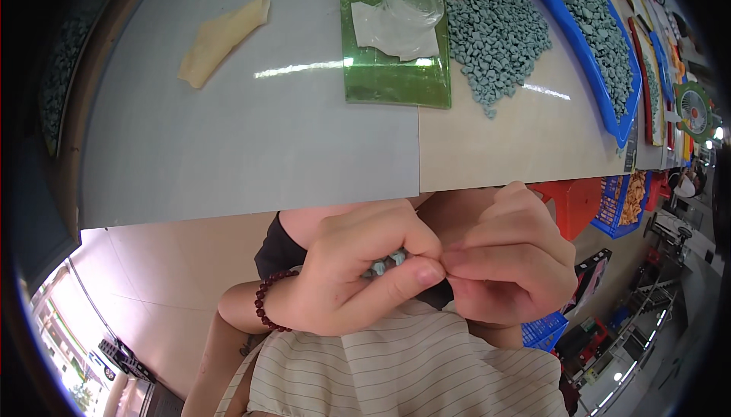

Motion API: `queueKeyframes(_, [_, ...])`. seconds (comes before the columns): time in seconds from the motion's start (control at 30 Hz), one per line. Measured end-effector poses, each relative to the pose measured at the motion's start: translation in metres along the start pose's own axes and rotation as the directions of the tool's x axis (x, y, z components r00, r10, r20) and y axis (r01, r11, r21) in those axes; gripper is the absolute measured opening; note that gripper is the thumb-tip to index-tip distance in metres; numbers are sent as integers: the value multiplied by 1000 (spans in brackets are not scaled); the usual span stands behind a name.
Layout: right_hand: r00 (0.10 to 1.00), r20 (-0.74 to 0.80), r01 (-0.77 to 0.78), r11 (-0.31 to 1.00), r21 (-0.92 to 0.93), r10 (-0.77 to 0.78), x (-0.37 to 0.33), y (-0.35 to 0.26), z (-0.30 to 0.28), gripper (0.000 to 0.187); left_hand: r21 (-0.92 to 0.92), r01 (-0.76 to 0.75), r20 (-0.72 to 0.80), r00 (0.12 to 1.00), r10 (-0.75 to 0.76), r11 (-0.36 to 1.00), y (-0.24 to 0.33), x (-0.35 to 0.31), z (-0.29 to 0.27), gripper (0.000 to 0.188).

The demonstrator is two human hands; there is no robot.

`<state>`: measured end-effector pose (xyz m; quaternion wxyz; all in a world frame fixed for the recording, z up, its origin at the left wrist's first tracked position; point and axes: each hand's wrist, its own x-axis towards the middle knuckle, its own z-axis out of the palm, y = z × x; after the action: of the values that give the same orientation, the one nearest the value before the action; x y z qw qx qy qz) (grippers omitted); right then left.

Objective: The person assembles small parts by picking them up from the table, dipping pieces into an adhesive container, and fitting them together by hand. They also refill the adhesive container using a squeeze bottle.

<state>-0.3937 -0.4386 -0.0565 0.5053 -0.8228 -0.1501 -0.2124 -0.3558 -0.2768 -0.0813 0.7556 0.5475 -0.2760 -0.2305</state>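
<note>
Both my hands meet fingertip to fingertip above my lap, just short of the table's near edge. My left hand (346, 268) is closed, thumb and forefinger pinched together, and a few small grey-green stone-like pieces (378, 268) show inside its curled fingers. Against those fingertips, the thumb and forefinger of my right hand (521, 253) are pinched too. Whatever lies between the fingertips is too small or hidden to make out. Beyond my hands, a loose pile of similar grey-green pieces (499, 36) lies on the table.
Left of the pile, a shiny green slab (396, 90) carries white paper (371, 25) and a clear round container (413, 7). A blue tray (623, 129) of pieces stands at right. Cream cloth (221, 42) lies at left. A red stool (571, 204) and blue basket (609, 196) are below the table, right.
</note>
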Motion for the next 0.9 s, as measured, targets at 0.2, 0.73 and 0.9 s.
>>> queueKeyframes(0.2, [1000,7,29,999,23,-29,2,-2,3,32,169,-116,-79,988,130,979,1,-3,-1,15])
queueKeyframes(0.73, [962,18,240,805,-543,-274,85,26,-9,15,-537,195,-25,969,-247,821,19,-6,-10,27])
queueKeyframes(0.9, [884,297,467,684,-561,-361,107,32,-4,15,-684,36,-85,988,-129,729,9,-12,-10,20])
